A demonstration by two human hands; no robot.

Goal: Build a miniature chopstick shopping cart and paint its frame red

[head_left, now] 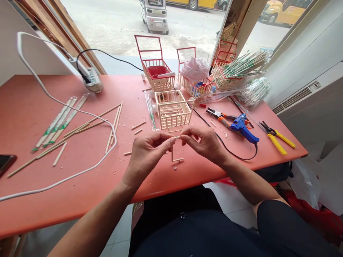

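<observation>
Close above the near part of the table, my left hand (148,150) and my right hand (203,142) are both closed in a pinch. Between their fingertips runs a short wooden stick (177,137), held level. A second thin stick (172,154) points down below the left fingertips; I cannot tell whether it is joined to the first. Just beyond my hands stands a small cart basket (175,121) built of pale sticks, with white wheels at its left side. A short loose stick (178,160) lies beneath my hands.
Finished-looking stick carts with red trim (158,80) stand at the back. On the right lie a blue glue gun (243,128), pliers (218,115) and yellow-handled cutters (277,137). Wrapped chopsticks (60,121), loose sticks (92,123) and a white cable (80,173) are on the left.
</observation>
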